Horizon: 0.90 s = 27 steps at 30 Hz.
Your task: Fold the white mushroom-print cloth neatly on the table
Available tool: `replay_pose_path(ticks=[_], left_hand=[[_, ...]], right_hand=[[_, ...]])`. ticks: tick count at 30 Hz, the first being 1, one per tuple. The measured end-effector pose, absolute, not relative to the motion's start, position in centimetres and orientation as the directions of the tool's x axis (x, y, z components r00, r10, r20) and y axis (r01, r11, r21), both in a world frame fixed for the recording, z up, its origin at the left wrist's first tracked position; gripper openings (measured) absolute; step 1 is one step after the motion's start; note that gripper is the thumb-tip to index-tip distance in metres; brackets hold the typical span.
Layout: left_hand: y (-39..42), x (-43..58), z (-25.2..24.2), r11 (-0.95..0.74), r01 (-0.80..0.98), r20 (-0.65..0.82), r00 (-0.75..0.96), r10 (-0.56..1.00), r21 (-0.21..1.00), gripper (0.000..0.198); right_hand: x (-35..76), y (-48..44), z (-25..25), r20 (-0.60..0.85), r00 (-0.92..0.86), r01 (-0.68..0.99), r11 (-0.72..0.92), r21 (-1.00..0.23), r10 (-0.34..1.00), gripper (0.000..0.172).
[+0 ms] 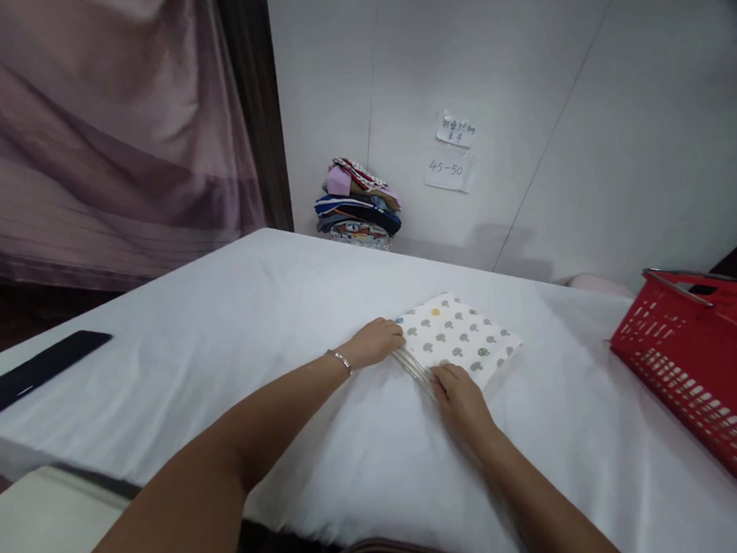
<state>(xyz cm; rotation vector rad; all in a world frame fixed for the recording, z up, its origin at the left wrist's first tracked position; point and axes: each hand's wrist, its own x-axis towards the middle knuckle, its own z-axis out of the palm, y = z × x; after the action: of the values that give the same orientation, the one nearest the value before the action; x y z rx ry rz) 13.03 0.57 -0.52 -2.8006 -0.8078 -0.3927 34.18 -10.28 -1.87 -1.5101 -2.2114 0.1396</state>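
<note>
A white cloth with grey mushroom-like prints (455, 331) lies folded into a flat, layered square on the white-covered table (231, 323). A few of its prints are yellow, green and blue. My left hand (378, 342) grips the left corner of the folded cloth, fingers closed over the edge. At the near corner my right hand (460, 397) pinches the same layered edge, thumb below and fingers on top. Between the two hands the stacked layers show along the fold.
A red plastic basket (705, 367) stands at the right. A dark flat object (38, 372) lies at the table's left. Beyond the far edge rises a pile of folded clothes (359, 204). Paper notes (451, 170) hang on the wall; a pinkish curtain (90, 120) hangs at left.
</note>
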Motion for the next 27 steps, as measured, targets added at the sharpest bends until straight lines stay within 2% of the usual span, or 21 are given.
replay_pose_path(ticks=[4, 7, 12, 16, 20, 27], left_hand=[[1.1, 13.1, -0.5, -0.852, 0.489, 0.284, 0.858, 0.429, -0.190, 0.015], [1.2, 13.1, -0.8, -0.852, 0.476, 0.279, 0.867, 0.414, -0.216, 0.015], [0.6, 13.4, -1.0, -0.834, 0.524, 0.300, 0.835, 0.462, -0.173, 0.017], [0.2, 13.7, -0.4, -0.802, 0.587, 0.293, 0.790, 0.538, -0.109, 0.018], [-0.1, 13.4, 0.1, -0.783, 0.621, 0.321, 0.750, 0.579, -0.037, 0.015], [-0.8, 12.6, -1.2, -0.799, 0.595, 0.279, 0.784, 0.554, -0.087, 0.015]], right_hand=[[33.2, -9.0, -0.1, 0.116, -0.269, 0.946, 0.285, -0.156, 0.956, 0.016], [32.7, -8.3, 0.2, 0.051, -0.272, 0.960, 0.275, -0.054, 0.961, 0.018], [32.6, -8.1, -0.4, 0.080, -0.313, 0.950, 0.313, 0.006, 0.946, 0.023], [32.5, -8.5, -0.2, 0.091, -0.343, 0.938, 0.335, 0.090, 0.935, 0.017], [32.5, -8.8, 0.7, 0.104, -0.365, 0.929, 0.356, 0.101, 0.925, 0.017], [32.3, -9.2, -0.2, 0.085, -0.417, 0.904, 0.403, 0.146, 0.905, 0.017]])
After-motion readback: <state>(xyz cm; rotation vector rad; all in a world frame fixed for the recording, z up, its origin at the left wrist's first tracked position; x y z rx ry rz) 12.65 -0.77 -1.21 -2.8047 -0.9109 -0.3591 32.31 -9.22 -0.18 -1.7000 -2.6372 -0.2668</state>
